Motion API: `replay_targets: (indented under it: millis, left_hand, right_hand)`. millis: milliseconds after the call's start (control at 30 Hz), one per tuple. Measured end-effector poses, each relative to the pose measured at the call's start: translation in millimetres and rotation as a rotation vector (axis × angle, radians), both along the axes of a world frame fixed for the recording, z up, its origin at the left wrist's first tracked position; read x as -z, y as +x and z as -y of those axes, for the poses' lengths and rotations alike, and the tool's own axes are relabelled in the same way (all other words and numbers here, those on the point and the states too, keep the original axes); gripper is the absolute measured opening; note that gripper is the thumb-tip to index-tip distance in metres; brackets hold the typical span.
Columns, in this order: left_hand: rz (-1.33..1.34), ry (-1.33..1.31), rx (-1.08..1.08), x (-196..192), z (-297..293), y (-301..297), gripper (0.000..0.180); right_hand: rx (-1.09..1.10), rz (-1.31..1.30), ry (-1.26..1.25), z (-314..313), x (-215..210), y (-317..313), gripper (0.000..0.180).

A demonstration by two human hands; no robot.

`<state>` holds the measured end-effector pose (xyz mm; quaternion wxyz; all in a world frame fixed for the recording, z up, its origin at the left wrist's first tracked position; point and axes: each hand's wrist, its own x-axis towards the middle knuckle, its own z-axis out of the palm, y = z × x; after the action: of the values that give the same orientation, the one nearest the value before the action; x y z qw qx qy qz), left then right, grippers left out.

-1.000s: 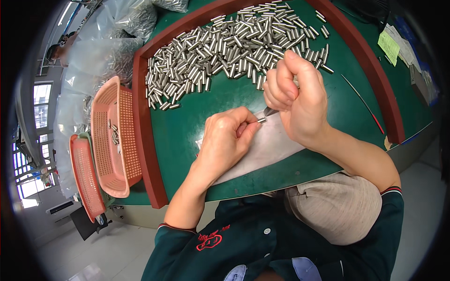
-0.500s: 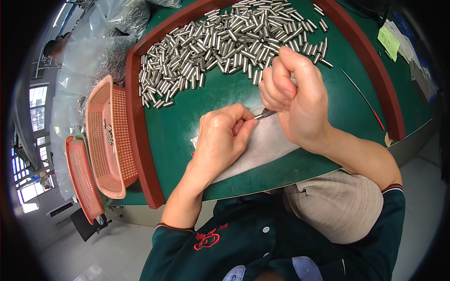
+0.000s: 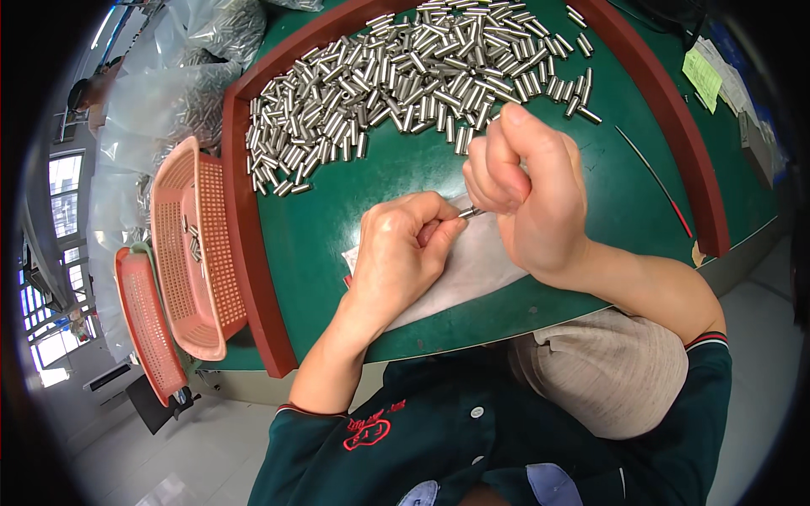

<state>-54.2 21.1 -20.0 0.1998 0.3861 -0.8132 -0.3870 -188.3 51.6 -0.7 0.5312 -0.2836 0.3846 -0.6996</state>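
My left hand pinches a short metal tube between thumb and forefinger, just above a whitish cloth. Opposite it, my right hand is a closed fist, thumb on top, around a tool whose handle the fingers hide. Only the tool's dark metal tip peeks out below the fist, against the tube's end. Beyond both hands, a large pile of loose metal tubes spreads over the green tabletop.
A dark red wooden rim borders the work area. Left of it stand a pink basket with several tubes and another pink basket. Clear bags of parts lie behind. A thin red-handled rod lies right. A person is at far left.
My right fist has dropped slightly toward me and tilted, so less of the tool's tip shows. My left hand keeps its pinch on the tube, almost unmoved.
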Motion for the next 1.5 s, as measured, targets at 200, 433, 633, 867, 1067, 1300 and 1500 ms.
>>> replay_targets:
  millis: [200, 433, 633, 867, 1067, 1300, 1500]
  left_hand:
    - [-0.020, 0.010, -0.001, 1, 2, -1, 0.008]
    - [-0.019, -0.031, 0.000, -4, -1, -3, 0.008]
    - [-0.428, 0.642, -0.006, -11, 14, 13, 0.008]
    - [-1.220, 1.222, 0.076, -6, 44, 35, 0.027]
    - [-0.863, 0.787, -0.447, 0, 58, 33, 0.024]
    - [-0.067, -0.225, -0.530, 8, 60, 29, 0.017]
    - [0.125, -0.416, -0.426, 8, 52, 20, 0.014]
  right_hand:
    - [0.039, -0.125, -0.080, -3, 3, 6, 0.043]
    - [-0.010, -0.135, -0.152, -6, 8, 5, 0.038]
    - [-0.004, -0.015, -0.024, -3, 3, 1, 0.043]
    - [-0.059, 0.022, 0.028, 2, 2, -4, 0.043]
    - [-0.076, 0.025, 0.015, 3, 2, -5, 0.042]
    - [-0.096, 0.048, 0.005, 5, 5, -6, 0.042]
    - [-0.057, 0.016, 0.051, 4, -4, -1, 0.043]
